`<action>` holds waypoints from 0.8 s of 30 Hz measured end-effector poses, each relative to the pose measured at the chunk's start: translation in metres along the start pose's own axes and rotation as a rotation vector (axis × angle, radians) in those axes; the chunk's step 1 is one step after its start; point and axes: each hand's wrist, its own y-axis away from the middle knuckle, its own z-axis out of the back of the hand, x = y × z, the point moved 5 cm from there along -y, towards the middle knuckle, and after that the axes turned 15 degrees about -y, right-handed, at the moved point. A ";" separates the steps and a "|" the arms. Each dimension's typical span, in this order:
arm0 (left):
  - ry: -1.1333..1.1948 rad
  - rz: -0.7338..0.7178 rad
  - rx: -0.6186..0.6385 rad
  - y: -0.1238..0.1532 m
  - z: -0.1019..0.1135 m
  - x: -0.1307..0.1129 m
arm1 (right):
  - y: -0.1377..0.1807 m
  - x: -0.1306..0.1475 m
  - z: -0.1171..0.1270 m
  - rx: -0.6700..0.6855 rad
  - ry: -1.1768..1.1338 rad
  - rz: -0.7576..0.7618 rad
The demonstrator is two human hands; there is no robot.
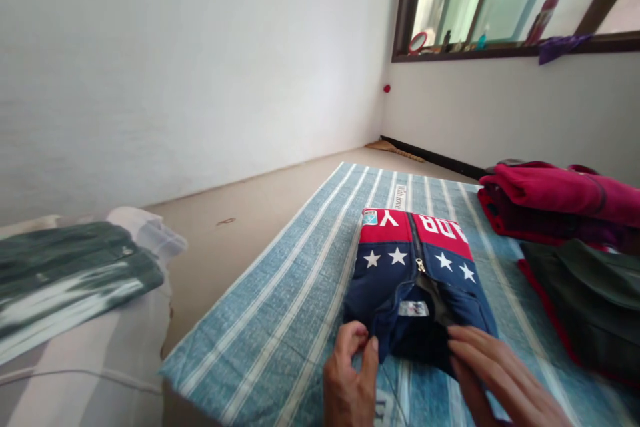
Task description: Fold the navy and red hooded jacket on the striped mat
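Here, at the frame's bottom edge, the left hand [350, 377] has thumb & fingertips pinched together on the near-left corner of a folded zip jacket [417, 273]. The right hand [500, 377] lies flat on the near-right edge, fingers straight & side by side, clamped on nothing. The jacket is navy w/ white stars & a red band of white lettering. It lies folded into a squarish packet on a blue striped mat [300, 293] spread on the floor [260, 207], and its zip [420, 265] runs down the middle, parted nr the hands.

Judging by the drape, it is soft, thickish sweatshirt-type fabric: light, limp, not slippery, not fragile. It looks apt to slump out of its fold if lifted by one corner. The best hold is prob. both hands under the near edge or at the two side folds, clear of the zip pull.

At the mat's right side lies a dark green garment [590, 300], w/ a stack of red & pink clothes [555, 203] just beyond it. To the left, well apart, a green-and-white cloth [65, 280] lies on pale bedding [100, 373]. Farther back are a bare white wall [200, 67] and a window sill [500, 50] w/ small items too blurred to name & a purple rag [557, 48].
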 end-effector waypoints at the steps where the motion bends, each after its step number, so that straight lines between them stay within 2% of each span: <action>1: 0.007 0.007 0.010 0.003 -0.002 0.005 | -0.010 0.012 -0.020 0.130 0.004 0.197; 3: 0.040 0.033 0.025 0.007 -0.003 0.014 | -0.029 0.017 -0.054 0.295 0.085 0.323; 6: 0.126 0.096 0.091 0.012 -0.001 0.024 | -0.051 0.007 -0.079 0.339 0.182 0.304; 10: 0.241 0.229 0.164 0.010 0.011 0.023 | -0.054 -0.002 -0.079 0.278 0.144 0.282; 13: 0.360 0.391 0.206 0.003 0.016 0.018 | -0.051 -0.002 -0.078 0.284 0.154 0.286; 17: 0.721 0.626 0.356 -0.006 0.004 0.011 | -0.050 0.000 -0.081 0.292 0.195 0.279; 19: 0.835 0.709 0.381 -0.010 -0.004 0.010 | -0.049 -0.001 -0.084 0.291 0.217 0.282; 21: 0.853 0.722 0.363 -0.016 -0.008 0.010 | -0.046 -0.003 -0.086 0.294 0.241 0.285; 24: 0.807 0.662 0.340 -0.025 -0.010 0.011 | -0.043 -0.006 -0.088 0.305 0.266 0.272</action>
